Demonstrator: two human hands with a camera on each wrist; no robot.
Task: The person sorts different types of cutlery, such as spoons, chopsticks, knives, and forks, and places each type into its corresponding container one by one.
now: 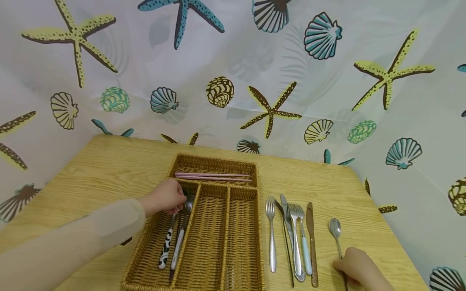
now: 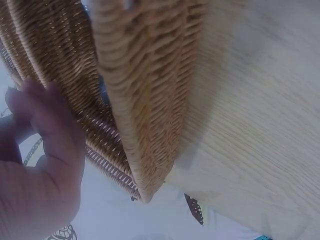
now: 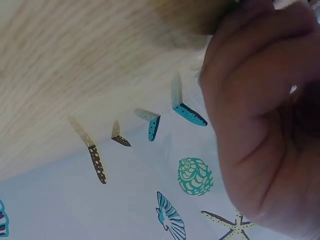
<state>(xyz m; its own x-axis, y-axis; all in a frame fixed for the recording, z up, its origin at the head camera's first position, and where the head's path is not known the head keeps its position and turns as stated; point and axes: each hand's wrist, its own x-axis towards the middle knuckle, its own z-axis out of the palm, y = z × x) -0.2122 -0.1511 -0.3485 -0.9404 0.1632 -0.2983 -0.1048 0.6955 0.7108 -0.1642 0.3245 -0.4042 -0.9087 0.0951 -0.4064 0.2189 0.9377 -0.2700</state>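
My left hand (image 1: 168,197) reaches into the left compartment of a wicker cutlery basket (image 1: 261,242). Its fingers pinch the upper end of a utensil with a black-and-white spotted handle (image 1: 165,248); the fingers hide its head. Close beside the fingertips lies a spoon with a white handle (image 1: 177,248), and a dark thin handle shows between them. In the left wrist view, thumb and fingers of the left hand (image 2: 50,135) curl together by the basket wall. At the right, my right hand (image 1: 358,264) grips the handle of a long metal spoon (image 1: 335,228), bowl pointing away.
Pink chopsticks (image 1: 212,176) lie in the basket's back compartment. Right of the basket are a fork (image 1: 270,238), more forks, among them a blue-handled one (image 1: 306,250), and a brown knife (image 1: 311,242). A patterned curtain (image 1: 218,60) borders the wooden table (image 1: 120,161).
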